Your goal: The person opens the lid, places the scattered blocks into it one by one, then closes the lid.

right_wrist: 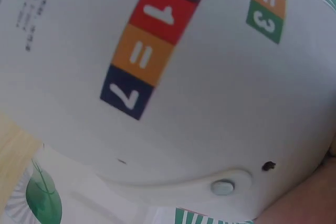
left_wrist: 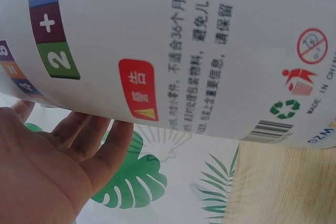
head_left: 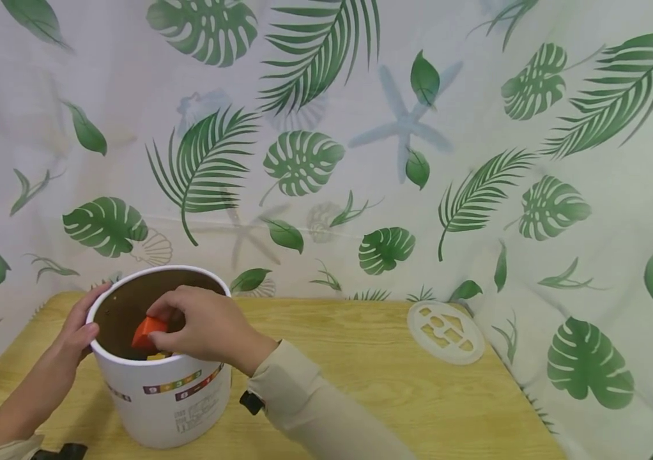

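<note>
Our right hand point(head_left: 208, 332) pinches an orange block point(head_left: 148, 332) inside the white bucket point(head_left: 168, 396), lower left of frame. Our left hand point(head_left: 79, 329) cups the rim, fingers relaxed. A white lid point(head_left: 445, 332) lies well apart, lower right. The bucket's contents are mostly hidden.

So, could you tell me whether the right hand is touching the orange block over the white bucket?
Touching. The head view shows the right hand pinching the orange block between fingertips and thumb, just inside the white bucket's open mouth.
</note>
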Demonstrator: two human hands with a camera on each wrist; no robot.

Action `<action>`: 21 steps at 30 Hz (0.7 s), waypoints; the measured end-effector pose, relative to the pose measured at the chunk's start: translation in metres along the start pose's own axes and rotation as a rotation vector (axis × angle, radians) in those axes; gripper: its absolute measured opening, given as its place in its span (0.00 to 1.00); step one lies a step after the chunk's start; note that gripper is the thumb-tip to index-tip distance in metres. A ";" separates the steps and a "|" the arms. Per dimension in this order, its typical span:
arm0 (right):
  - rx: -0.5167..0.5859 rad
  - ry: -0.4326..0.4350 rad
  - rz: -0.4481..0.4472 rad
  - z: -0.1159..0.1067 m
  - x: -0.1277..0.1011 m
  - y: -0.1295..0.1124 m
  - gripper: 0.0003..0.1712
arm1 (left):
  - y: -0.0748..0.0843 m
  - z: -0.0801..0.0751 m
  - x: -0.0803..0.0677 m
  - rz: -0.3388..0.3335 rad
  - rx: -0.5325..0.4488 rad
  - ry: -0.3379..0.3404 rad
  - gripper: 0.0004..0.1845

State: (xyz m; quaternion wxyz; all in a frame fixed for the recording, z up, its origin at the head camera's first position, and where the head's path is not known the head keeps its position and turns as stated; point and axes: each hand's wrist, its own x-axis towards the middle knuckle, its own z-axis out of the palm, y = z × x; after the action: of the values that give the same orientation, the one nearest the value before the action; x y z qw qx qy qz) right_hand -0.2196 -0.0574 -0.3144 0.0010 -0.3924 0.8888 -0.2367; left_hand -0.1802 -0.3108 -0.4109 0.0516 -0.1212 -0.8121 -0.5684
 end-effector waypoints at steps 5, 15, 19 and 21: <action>-0.031 -0.039 0.052 -0.002 -0.001 -0.003 0.15 | 0.000 0.003 0.001 0.006 0.003 -0.001 0.33; -0.040 -0.020 0.055 -0.003 -0.001 -0.005 0.17 | -0.001 0.003 -0.001 0.062 0.029 0.022 0.31; -0.020 -0.009 0.051 -0.002 -0.002 -0.004 0.17 | -0.001 0.002 -0.001 0.053 0.024 0.017 0.31; -0.016 0.004 0.042 -0.001 -0.002 -0.004 0.17 | 0.000 0.002 -0.001 0.047 0.024 0.016 0.32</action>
State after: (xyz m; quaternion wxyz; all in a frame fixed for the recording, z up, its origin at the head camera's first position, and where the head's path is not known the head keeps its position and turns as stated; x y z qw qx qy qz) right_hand -0.2155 -0.0579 -0.3119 0.0008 -0.3733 0.8987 -0.2302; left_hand -0.1791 -0.3094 -0.4119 0.0732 -0.1350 -0.8153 -0.5583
